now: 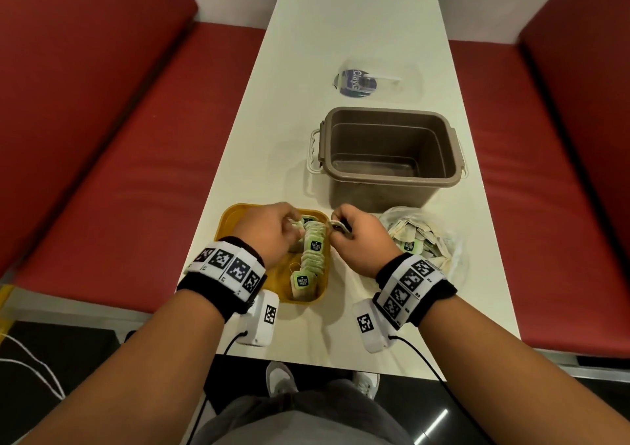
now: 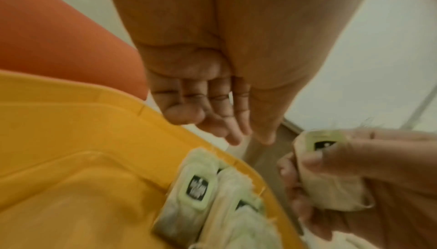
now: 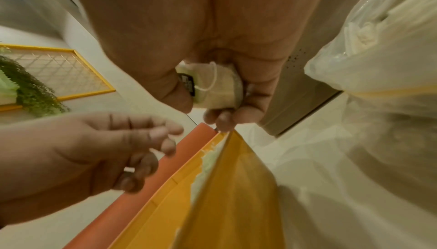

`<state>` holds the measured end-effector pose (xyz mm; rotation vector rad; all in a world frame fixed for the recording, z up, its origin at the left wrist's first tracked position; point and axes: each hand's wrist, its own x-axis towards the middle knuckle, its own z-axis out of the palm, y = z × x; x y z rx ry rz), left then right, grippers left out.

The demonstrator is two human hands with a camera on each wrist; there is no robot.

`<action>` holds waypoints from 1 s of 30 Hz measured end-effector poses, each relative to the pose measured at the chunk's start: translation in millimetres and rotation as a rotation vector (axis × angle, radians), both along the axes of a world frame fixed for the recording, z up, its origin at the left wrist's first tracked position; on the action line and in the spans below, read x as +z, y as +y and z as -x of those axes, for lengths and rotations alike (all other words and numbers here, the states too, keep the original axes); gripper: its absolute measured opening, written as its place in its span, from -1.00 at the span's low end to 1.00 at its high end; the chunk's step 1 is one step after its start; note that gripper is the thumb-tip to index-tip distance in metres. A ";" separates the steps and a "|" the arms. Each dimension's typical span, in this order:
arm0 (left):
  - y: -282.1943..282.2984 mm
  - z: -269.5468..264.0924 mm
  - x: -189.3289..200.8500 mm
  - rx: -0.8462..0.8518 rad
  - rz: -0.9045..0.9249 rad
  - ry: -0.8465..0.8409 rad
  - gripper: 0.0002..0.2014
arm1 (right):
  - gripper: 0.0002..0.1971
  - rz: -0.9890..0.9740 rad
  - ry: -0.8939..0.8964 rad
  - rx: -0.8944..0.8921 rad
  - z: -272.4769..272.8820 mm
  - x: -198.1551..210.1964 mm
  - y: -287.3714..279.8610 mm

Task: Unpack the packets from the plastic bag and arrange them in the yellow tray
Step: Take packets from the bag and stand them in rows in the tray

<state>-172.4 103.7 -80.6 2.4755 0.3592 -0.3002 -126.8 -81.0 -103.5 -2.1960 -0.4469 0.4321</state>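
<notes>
The right hand (image 1: 361,240) pinches a packet (image 3: 212,86) at the tray's (image 1: 235,216) 1 o'clock — the left hand (image 1: 269,236), fingers loose, holds nothing.

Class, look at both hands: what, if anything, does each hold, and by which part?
The right hand grips a tea packet across its flat faces, thumb on the label side, fingers behind. The left hand holds nothing, its fingers relaxed above the yellow tray.
</notes>
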 end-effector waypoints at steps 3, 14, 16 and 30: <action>-4.7 4.6 23.3 -0.098 0.121 -0.182 -0.76 | -0.93 -0.093 -0.040 0.017 3.7 0.9 2.3; -13.0 -3.1 34.0 -0.202 -0.058 -0.228 -0.94 | -0.92 -0.114 -0.099 0.041 3.2 -7.4 11.8; -12.6 -3.8 35.4 -0.225 -0.072 -0.227 -0.94 | -0.91 -0.112 -0.115 0.057 2.3 -6.7 14.3; 12.9 12.5 -27.0 -0.030 -0.071 0.032 -0.86 | -0.45 0.182 0.062 0.025 1.3 -15.6 7.7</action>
